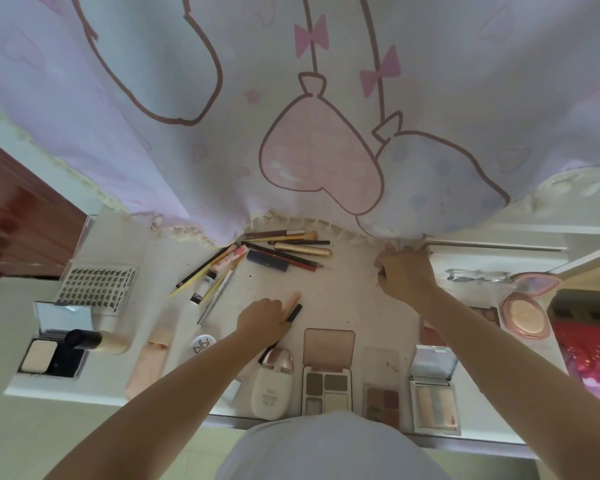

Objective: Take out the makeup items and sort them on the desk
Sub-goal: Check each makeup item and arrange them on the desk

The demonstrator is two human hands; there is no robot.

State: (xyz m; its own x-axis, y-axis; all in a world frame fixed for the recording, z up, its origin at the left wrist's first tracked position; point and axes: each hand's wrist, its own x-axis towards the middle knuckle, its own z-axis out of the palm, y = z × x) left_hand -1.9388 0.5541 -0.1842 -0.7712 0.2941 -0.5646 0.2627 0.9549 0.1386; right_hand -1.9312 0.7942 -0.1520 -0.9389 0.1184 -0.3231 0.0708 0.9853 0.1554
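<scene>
Most makeup items (327, 372) are already laid out in groups on the desk (354, 282), while a black stick (294, 312) is pinched by the left hand (262, 318) and the right hand (404, 275), fingers curled, is placed by the curtain (291, 116).

This looks like a bedroom in a home, set up around a white desk (343, 282) used as a makeup table. A pastel curtain (291, 116) printed with heart balloons and pink bows hangs over the desk's far edge. To the desk's left stands reddish-brown wooden furniture (18, 216); to its right lies red patterned bedding (589, 355). Open palettes (327, 386), pencils (284, 256) and a lash tray (96, 285) cover the desk.
</scene>
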